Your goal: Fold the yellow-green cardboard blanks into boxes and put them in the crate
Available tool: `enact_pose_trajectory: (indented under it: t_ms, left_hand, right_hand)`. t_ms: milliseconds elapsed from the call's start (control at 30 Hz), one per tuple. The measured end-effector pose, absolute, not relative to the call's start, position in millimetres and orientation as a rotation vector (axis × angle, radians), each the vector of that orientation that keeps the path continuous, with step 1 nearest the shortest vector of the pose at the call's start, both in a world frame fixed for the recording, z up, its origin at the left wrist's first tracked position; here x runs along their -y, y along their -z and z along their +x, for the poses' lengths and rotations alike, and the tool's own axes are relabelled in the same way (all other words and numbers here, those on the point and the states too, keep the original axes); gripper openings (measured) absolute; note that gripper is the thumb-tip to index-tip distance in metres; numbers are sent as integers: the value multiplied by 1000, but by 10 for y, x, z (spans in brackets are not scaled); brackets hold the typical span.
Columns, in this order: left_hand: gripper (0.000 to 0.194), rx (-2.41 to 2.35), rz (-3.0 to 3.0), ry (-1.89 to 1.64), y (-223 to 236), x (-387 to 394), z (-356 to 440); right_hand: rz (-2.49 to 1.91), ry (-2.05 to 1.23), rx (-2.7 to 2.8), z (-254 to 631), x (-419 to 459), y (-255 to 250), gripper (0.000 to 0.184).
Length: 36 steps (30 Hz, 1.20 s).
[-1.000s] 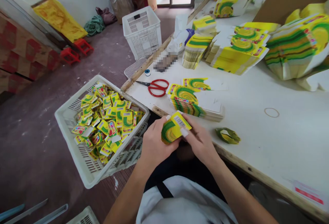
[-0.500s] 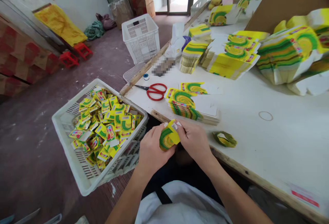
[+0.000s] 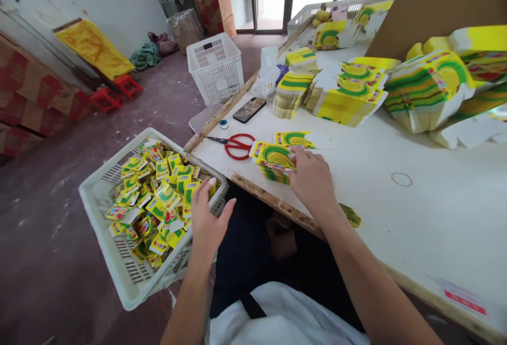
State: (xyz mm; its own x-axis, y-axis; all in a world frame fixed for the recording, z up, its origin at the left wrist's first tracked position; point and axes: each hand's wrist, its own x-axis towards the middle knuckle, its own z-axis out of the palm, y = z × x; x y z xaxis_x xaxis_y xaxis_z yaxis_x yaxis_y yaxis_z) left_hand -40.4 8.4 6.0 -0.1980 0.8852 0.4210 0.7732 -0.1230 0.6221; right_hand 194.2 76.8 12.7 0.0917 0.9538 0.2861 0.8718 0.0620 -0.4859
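Note:
My left hand [image 3: 208,226] is held over the right rim of the white plastic crate [image 3: 132,297], empty, with thumb and fingers apart. Folded small yellow-green boxes [image 3: 158,207] fill that crate. On the table, my right hand [image 3: 312,180] reaches to a short stack of flat printed cartons [image 3: 273,175], its thumb and fingers closed on the edge of the top flat carton [image 3: 275,156]. The hand covers the stack's right end. Another flat carton [image 3: 293,139] lies just behind. To the left are red-handled scissors [image 3: 238,147].
A phone [image 3: 249,109] and a small blue-white spool [image 3: 224,124] lie near the table's left edge. Tall carton stacks [image 3: 356,99] stand farther back. A rubber band [image 3: 401,179] and a crumpled green-yellow piece [image 3: 350,215] lie to the right. Another white crate [image 3: 216,65] stands on the floor.
Both hands held a small box between them; they have parted. That box is gone from the hands, and another box shows atop the crate's heap. My left hand moved left, my right to the stack.

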Motion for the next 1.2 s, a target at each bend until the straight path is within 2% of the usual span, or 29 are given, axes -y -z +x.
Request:
enact_pose_trajectory:
  t_ms: [100,200,267,400,467,567,700,900,1033,1200]
  left_hand:
    - [50,-1722,1650,-1168,31,-19,-179]
    - [67,-1397,1307,-1171,44,23,-9]
    - [73,-1185,1061,-1258,-3,19,87]
    - [51,-969,572,-1524,-177,-47,245]
    - [46,-947,413,-1663,-229,-73,295]
    - [52,-1051,345,-1743,-176,-59,315]
    - [50,-1239,581,-1606,15,25,249]
    - [35,-1206,806,-1508,13,78,186]
    - [36,-1205,865,-1463,-90,65,114]
    - [65,-1196,1157,-1577,-312,58,-137]
  right_hand:
    - [-1766,-290,1685,1928,-712,-175,45]
    - [-1583,-542,1560,1860,-536,-194,47]
    - [-1394,-828,1537,1750,-363,-180,47]
    - [-1024,-1391,1452,1451,-11,-168,42]
    - [-966,-1480,1417,1339,96,-183,40]
    - [-977,-1519,1454,1287,132,-181,39]
    - [-1044,-1478,1335,1414,44,-112,34]
    - [-1122,-1334,1332,1657,-23,-119,7]
    - [-1120,-977,1510,1803,-36,-235,21]
    - [-1147,-467,1829,1985,-65,-364,31]
